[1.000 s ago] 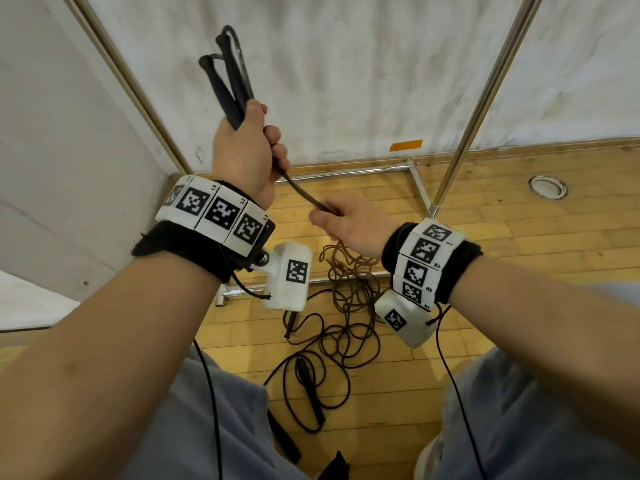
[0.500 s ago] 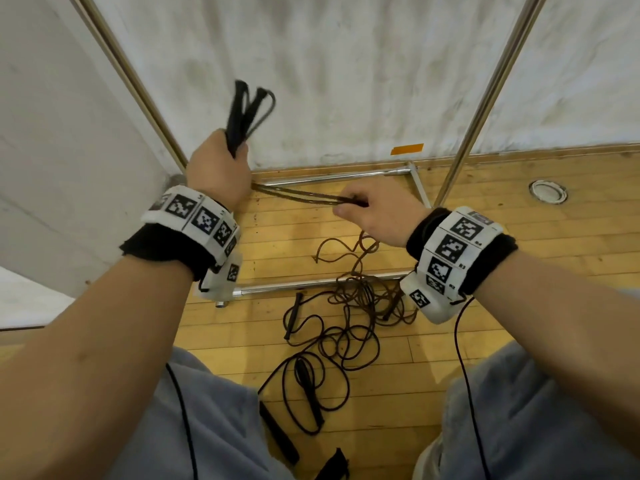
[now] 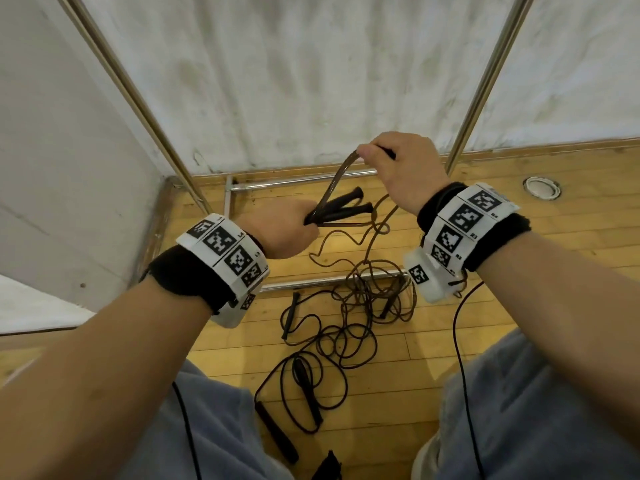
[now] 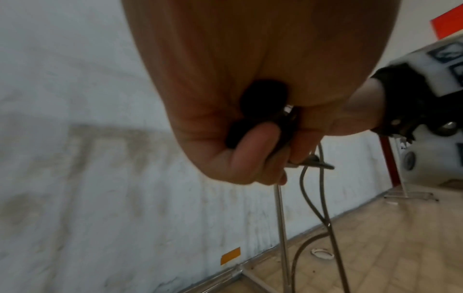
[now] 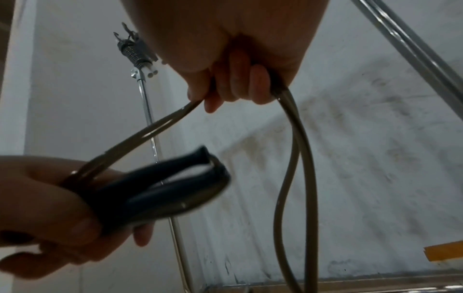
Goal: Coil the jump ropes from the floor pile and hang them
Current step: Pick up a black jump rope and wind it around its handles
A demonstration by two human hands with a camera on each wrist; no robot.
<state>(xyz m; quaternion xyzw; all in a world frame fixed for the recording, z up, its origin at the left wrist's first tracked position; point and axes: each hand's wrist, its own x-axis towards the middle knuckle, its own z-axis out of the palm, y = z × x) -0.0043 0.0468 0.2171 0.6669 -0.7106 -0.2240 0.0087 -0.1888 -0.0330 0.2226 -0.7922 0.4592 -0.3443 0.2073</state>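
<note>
Black handles (image 3: 341, 206) in left hand (image 3: 277, 230); right hand (image 3: 403, 168) pinches rope (image 3: 337, 178).

We saw matt black handles (image 3: 341, 206) in the left hand's (image 3: 280, 230) grip, a glossy brown cord (image 5: 288, 158) below the right hand's (image 3: 405, 171), shiny metal rack poles (image 3: 485, 81) behind, varnished wood floor (image 3: 450, 341) beneath.

Two hands, two black handles (image 3: 341, 206) held together, four more handles in the floor pile (image 3: 346, 323), two tall metal poles.

A stained white wall (image 3: 311, 74) meets a wooden plank floor (image 3: 519, 216) along a skirting strip, with a metal rack frame (image 3: 485, 81) standing before it and orange tape (image 4: 230, 255) low on the wall.
</note>
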